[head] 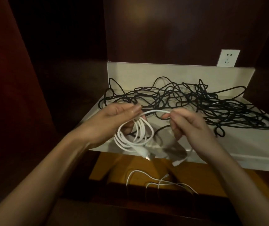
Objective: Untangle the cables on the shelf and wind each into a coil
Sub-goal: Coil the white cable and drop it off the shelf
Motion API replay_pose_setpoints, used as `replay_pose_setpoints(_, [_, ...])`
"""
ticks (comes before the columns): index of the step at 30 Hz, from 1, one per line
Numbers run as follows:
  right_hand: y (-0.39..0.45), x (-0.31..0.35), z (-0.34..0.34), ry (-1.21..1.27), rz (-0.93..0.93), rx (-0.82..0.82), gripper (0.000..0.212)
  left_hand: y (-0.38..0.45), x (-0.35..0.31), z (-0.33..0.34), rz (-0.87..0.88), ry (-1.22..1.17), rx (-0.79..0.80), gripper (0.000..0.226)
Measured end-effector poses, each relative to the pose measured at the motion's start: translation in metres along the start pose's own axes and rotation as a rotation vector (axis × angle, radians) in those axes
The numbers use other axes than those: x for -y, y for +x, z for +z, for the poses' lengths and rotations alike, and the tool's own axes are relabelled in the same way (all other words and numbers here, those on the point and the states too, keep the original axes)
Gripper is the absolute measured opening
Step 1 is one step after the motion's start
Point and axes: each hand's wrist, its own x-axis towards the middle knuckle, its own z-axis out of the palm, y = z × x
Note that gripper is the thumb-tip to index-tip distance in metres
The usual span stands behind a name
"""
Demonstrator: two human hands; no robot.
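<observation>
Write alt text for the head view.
Two bare hands wind a thin white cable into a coil: the left hand holds the loops, the right hand pinches the free strand. Behind, a tangled black cable lies on the white shelf.

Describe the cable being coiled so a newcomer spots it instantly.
Start at the pale shelf below the wall socket. In front of its black cable tangle, the left hand and right hand hold the white cable: the only one in neat loops.
</observation>
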Motion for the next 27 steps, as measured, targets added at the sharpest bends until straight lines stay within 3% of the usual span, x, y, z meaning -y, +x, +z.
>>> replay_pose_setpoints(2, [0.003, -0.004, 0.001, -0.101, -0.016, 0.005, 0.03, 0.001, 0.002, 0.0, -0.02, 0.007, 0.051, 0.035])
replay_pose_setpoints(6, [0.008, -0.006, 0.004, -0.023, -0.084, -0.138, 0.03, 0.002, 0.003, 0.003, -0.055, -0.022, 0.067, 0.01])
replay_pose_setpoints(12, [0.006, -0.034, 0.014, -0.052, -0.103, -0.251, 0.032, 0.005, 0.007, 0.009, -0.098, -0.279, -0.072, 0.018])
replay_pose_setpoints(14, [0.002, -0.043, 0.018, -0.217, -0.087, -0.181, 0.033, 0.006, 0.005, 0.01, -0.114, -0.329, -0.11, 0.016])
replay_pose_setpoints(17, [-0.004, -0.039, 0.025, -0.408, -0.003, 0.094, 0.018, 0.008, 0.003, 0.013, -0.114, -0.283, -0.184, 0.016])
replay_pose_setpoints(19, [-0.003, -0.025, 0.03, -0.424, -0.044, 0.114, 0.043, 0.01, 0.001, 0.018, -0.115, -0.213, -0.185, 0.016])
replay_pose_setpoints(21, [0.001, -0.01, 0.039, -0.379, -0.148, 0.033, 0.065, 0.011, -0.002, 0.022, -0.103, -0.17, -0.16, 0.016])
replay_pose_setpoints(25, [0.002, -0.008, 0.053, -0.384, -0.227, -0.123, 0.027, 0.012, -0.011, 0.021, -0.099, -0.241, -0.211, 0.021])
replay_pose_setpoints(27, [-0.004, -0.013, 0.059, -0.381, -0.204, -0.163, 0.023, 0.014, -0.009, 0.025, -0.128, -0.343, -0.287, 0.027])
